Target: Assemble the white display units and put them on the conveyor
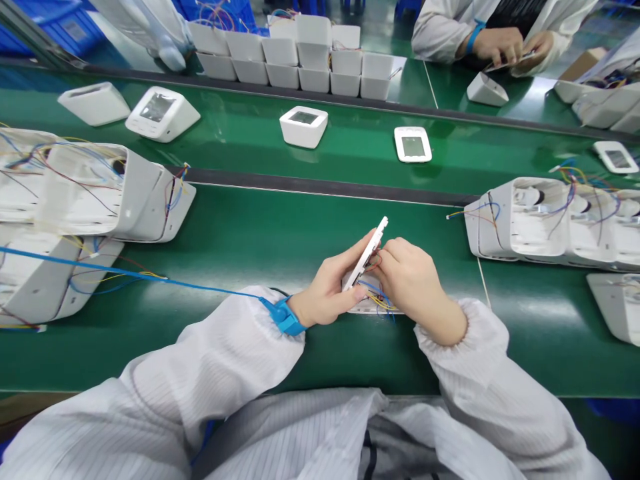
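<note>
My left hand [326, 288] grips a thin white plastic front panel [369, 252], held tilted on its edge with its inner side toward the right. Close behind that inner side, my right hand [409, 279] is closed, its fingertips pinching at thin wires [373, 264]; the exact contact is partly hidden by the fingers. Beneath both hands a white plastic housing [361, 307] lies on the green bench, largely covered. Blue and yellow wires spill out of it. Around my left wrist is a blue wrist strap [286, 316] with a cord running off to the left.
White housings with loose wires [145, 193] stand stacked at left; more housings [537, 223] line the right. Along the green strip beyond the ledge sit finished-looking units with screens [303, 127] and a flat screen panel [413, 145]. Across, a co-worker's hands [505, 53] handle a part.
</note>
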A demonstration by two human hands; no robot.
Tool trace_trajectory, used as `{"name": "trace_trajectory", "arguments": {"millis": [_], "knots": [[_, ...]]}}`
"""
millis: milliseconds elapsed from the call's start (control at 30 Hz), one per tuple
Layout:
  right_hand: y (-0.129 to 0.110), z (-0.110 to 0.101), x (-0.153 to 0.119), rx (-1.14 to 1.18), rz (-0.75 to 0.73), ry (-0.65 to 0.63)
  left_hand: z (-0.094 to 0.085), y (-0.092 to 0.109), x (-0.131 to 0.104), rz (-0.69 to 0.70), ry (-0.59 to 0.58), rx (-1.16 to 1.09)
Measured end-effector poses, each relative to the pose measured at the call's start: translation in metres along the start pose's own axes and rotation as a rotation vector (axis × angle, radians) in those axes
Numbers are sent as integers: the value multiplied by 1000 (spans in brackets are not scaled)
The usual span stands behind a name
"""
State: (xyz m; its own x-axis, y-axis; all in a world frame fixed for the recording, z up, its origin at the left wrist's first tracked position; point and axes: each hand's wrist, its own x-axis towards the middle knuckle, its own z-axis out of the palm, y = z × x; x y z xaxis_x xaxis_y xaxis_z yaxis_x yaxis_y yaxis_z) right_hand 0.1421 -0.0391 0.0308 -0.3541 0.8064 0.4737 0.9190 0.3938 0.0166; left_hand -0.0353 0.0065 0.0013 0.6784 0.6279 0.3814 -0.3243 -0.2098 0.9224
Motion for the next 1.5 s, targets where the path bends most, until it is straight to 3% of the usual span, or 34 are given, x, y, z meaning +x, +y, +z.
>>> {"name": "trace_trajectory", "arguments": {"millis": [167,300,433,533,867,1000,1167,1300,1500], "knots": [[-3,0,0,79,-8,-18,-4,1,2,-36,-34,-96],[2,-12,-1,245,131,-58,-4,0,1,-123,45,-200],[14,-35,-1,673,148,-253,-4,-1,0,-119,97,-190],[18,-45,-2,824,94,-400,-4,-2,0,-112,108,-191],[25,-46,-2,964,169,-400,-5,-2,1,-115,66,-221],[22,-41,-3,872,96,-333,-4,-1,0,-111,64,-232],[19,-28,-2,442,2,-299,1,3,1,-82,69,-99],[16,-21,-2,188,23,-271,5,4,1,-36,47,43],[5,-16,-3,79,140,-299,1,2,5,57,14,306]]}}
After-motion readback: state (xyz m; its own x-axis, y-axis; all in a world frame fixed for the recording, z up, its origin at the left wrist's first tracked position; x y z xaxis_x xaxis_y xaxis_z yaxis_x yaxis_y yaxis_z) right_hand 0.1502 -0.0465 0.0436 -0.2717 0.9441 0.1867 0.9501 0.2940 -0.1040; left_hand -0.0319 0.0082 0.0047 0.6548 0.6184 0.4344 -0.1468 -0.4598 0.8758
